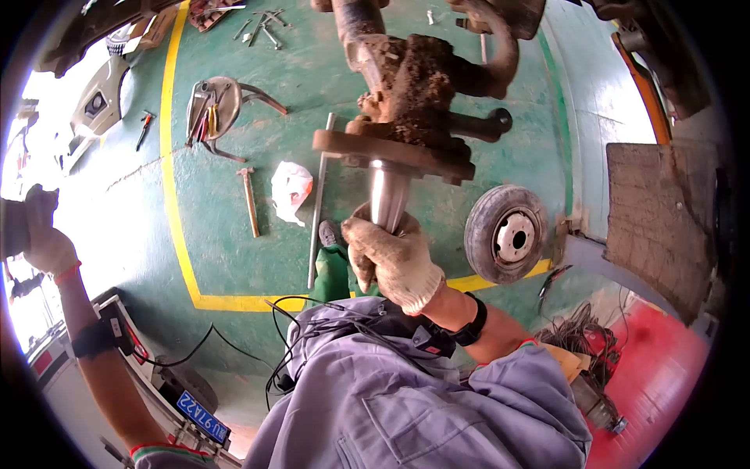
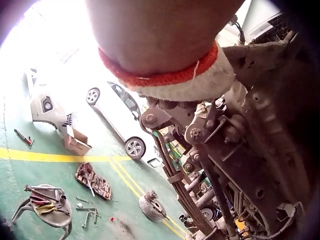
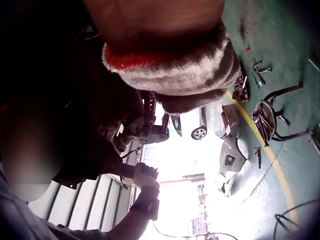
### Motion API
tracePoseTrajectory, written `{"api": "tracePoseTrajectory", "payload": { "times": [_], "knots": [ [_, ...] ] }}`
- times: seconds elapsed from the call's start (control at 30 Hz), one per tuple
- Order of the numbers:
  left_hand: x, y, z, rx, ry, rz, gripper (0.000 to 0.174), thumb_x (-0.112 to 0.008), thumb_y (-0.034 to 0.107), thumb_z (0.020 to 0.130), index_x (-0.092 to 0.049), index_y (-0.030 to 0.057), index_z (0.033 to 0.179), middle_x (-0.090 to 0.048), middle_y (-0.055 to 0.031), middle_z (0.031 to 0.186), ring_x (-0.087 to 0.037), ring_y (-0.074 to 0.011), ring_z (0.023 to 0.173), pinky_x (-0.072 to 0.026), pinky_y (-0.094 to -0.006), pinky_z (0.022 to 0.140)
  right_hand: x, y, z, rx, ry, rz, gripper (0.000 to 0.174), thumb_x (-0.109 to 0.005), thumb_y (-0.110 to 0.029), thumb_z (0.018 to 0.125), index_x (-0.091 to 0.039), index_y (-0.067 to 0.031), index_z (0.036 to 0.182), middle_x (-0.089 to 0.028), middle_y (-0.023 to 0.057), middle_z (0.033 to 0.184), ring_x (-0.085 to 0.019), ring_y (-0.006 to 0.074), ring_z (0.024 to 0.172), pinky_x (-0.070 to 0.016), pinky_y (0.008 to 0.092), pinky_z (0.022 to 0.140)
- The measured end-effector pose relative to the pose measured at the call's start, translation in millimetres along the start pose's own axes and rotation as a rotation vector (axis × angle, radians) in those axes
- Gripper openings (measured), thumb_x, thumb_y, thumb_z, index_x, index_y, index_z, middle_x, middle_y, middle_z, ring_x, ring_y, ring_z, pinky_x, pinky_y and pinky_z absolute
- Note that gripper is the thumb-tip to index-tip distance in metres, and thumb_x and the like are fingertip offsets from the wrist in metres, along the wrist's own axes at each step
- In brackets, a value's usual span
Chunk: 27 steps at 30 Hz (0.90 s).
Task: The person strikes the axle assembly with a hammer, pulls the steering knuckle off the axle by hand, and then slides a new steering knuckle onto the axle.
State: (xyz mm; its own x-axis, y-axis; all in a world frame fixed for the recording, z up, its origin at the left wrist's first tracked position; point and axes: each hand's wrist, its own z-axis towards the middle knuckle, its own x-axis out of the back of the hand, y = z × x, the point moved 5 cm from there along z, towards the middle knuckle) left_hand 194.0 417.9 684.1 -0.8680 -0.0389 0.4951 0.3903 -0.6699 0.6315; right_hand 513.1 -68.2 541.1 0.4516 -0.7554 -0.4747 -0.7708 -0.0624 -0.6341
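Note:
A rusty steering knuckle (image 1: 418,90) with a flange hangs from the vehicle overhead in the head view. From it, a shiny metal spindle (image 1: 388,191) points down toward the person. My right hand (image 1: 394,262), in a soiled white knit glove, grips the spindle's lower end with fingers curled round it. At far left, my left hand (image 1: 51,248), also gloved, holds the end of a dark beam (image 1: 14,227). In the left wrist view the glove cuff (image 2: 200,82) hides those fingers; rusty underbody parts (image 2: 195,132) lie beyond. The right wrist view shows mostly the right glove's cuff (image 3: 175,80).
A stool (image 1: 226,105) bearing tools, a hammer (image 1: 249,203), a white plastic bag (image 1: 291,190) and a long metal bar (image 1: 319,211) are on the green floor. A wheel (image 1: 506,234) lies at right. Black cables (image 1: 285,320) cross the person's lap.

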Motion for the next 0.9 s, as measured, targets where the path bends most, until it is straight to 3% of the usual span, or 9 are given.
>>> {"api": "tracePoseTrajectory", "payload": {
  "times": [0.1, 0.17, 0.3, 0.37, 0.5, 0.57, 0.6, 0.67, 0.9],
  "knots": [
    [3, -11, 5, -0.150, -0.131, 0.195, 0.034, -0.045, 0.006, 0.107, -0.061, -0.0170, 0.126, -0.065, -0.0239, 0.131, -0.068, -0.0343, 0.115, -0.0618, -0.0437, 0.096, 31, -27, -5, -0.099, -0.221, -0.272, 0.013, -0.064, -0.016, 0.098, -0.060, -0.0034, 0.098, -0.055, 0.0002, 0.058, -0.045, 0.0093, 0.038, -0.0367, 0.0280, 0.035],
    [5, -17, 9, -0.133, -0.160, -0.091, 0.034, -0.045, 0.007, 0.107, -0.061, -0.0167, 0.125, -0.065, -0.0235, 0.132, -0.069, -0.0334, 0.115, -0.0614, -0.0437, 0.096, 60, -63, -2, -0.180, -0.311, -0.431, 0.018, -0.068, -0.020, 0.095, -0.060, -0.0050, 0.088, -0.056, 0.0004, 0.059, -0.047, 0.0086, 0.040, -0.0368, 0.0273, 0.037],
    [23, -42, 8, -0.092, -0.177, -0.503, 0.034, -0.044, 0.008, 0.108, -0.062, -0.0162, 0.125, -0.065, -0.0230, 0.132, -0.069, -0.0321, 0.114, -0.0608, -0.0435, 0.097, 81, -75, 3, -0.233, -0.200, -0.555, 0.016, -0.070, -0.017, 0.091, -0.062, -0.0034, 0.094, -0.054, 0.0005, 0.061, -0.046, 0.0080, 0.043, -0.0349, 0.0263, 0.038],
    [28, -62, 11, -0.218, -0.195, -0.117, 0.035, -0.044, 0.007, 0.107, -0.058, -0.0163, 0.129, -0.064, -0.0241, 0.133, -0.069, -0.0336, 0.115, -0.0590, -0.0462, 0.100, 83, -72, 1, -0.246, -0.165, -0.446, 0.017, -0.071, -0.016, 0.088, -0.063, -0.0024, 0.096, -0.054, 0.0005, 0.062, -0.046, 0.0080, 0.044, -0.0347, 0.0262, 0.039],
    [20, -30, 3, -0.328, -0.239, 0.170, 0.038, -0.044, 0.005, 0.106, -0.052, -0.0157, 0.137, -0.063, -0.0252, 0.135, -0.068, -0.0349, 0.116, -0.0574, -0.0450, 0.103, 79, -75, -1, -0.191, -0.091, -0.464, 0.019, -0.073, -0.015, 0.085, -0.063, -0.0005, 0.094, -0.056, 0.0013, 0.062, -0.046, 0.0088, 0.043, -0.0350, 0.0265, 0.040],
    [6, -1, -2, -0.097, -0.388, -0.765, 0.043, -0.041, 0.004, 0.105, -0.047, -0.0141, 0.144, -0.059, -0.0265, 0.140, -0.064, -0.0368, 0.124, -0.0522, -0.0481, 0.110, 80, -73, 1, -0.132, -0.087, -0.494, 0.019, -0.073, -0.014, 0.085, -0.064, -0.0003, 0.094, -0.056, 0.0015, 0.062, -0.045, 0.0090, 0.043, -0.0349, 0.0265, 0.040],
    [9, -10, -4, -0.087, -0.383, -0.756, 0.043, -0.041, 0.004, 0.105, -0.047, -0.0141, 0.144, -0.059, -0.0265, 0.140, -0.064, -0.0368, 0.124, -0.0522, -0.0481, 0.110, 81, -74, 1, -0.065, -0.070, -0.518, 0.019, -0.073, -0.013, 0.084, -0.064, -0.0001, 0.094, -0.056, 0.0018, 0.062, -0.045, 0.0092, 0.043, -0.0349, 0.0266, 0.040],
    [22, -27, -8, -0.231, -0.152, 0.160, 0.046, -0.036, 0.005, 0.106, -0.044, -0.0130, 0.147, -0.050, -0.0270, 0.150, -0.055, -0.0359, 0.136, -0.0442, -0.0510, 0.116, 82, -71, 2, -0.053, -0.079, -0.522, 0.021, -0.074, -0.013, 0.084, -0.064, 0.0013, 0.097, -0.057, 0.0025, 0.064, -0.047, 0.0095, 0.045, -0.0354, 0.0265, 0.042],
    [32, -59, 2, -0.161, -0.261, -0.016, 0.046, -0.038, 0.008, 0.106, -0.044, -0.0064, 0.149, -0.056, -0.0207, 0.144, -0.057, -0.0291, 0.132, -0.0439, -0.0477, 0.116, 84, -70, -1, -0.003, 0.028, -0.511, 0.027, -0.073, -0.012, 0.082, -0.064, 0.0025, 0.103, -0.057, 0.0024, 0.067, -0.047, 0.0099, 0.046, -0.0360, 0.0258, 0.043]
  ]
}}
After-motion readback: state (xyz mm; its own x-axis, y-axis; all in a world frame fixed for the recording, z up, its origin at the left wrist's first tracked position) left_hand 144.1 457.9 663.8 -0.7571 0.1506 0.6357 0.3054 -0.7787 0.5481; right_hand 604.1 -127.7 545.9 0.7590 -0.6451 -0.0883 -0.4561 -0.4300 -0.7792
